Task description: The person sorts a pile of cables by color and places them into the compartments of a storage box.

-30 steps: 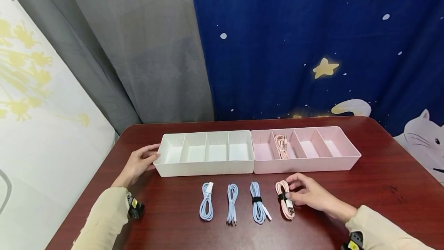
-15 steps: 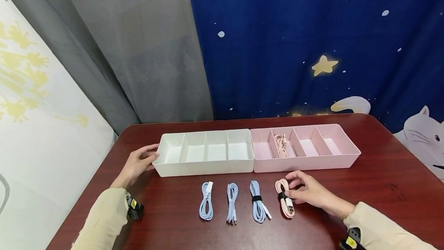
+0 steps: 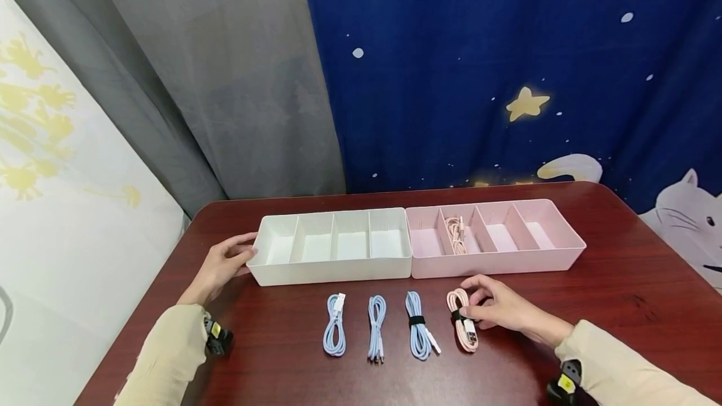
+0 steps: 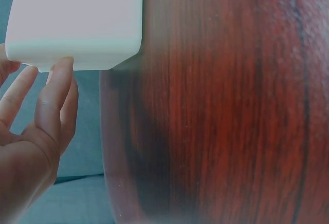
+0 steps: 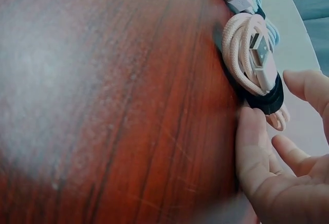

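My left hand (image 3: 222, 265) rests at the left end of the white divided box (image 3: 333, 272), its fingertips touching the end wall, as the left wrist view also shows. My right hand (image 3: 504, 307) lies at the right side of a coiled pink USB cable (image 3: 462, 320) bound with a black strap. In the right wrist view its loosely bent fingers (image 5: 252, 142) reach the cable's strapped part, and one fingertip stands slightly apart from it. Left of this cable lie three coiled blue cables: one with a white plug (image 3: 334, 326), a middle one (image 3: 376, 328), and a black-strapped one (image 3: 420, 326).
A pink divided box (image 3: 496, 264) adjoins the white box's right end. Its second compartment from the left holds another coiled pink cable (image 3: 455, 235). Both boxes stand on the dark red wooden table (image 3: 304, 381), with a blue starry curtain (image 3: 429, 80) and a grey curtain (image 3: 254, 80) behind.
The head view has shifted slightly, so everything sits a little higher and further left. Both hands keep their places at the white box and the pink cable.
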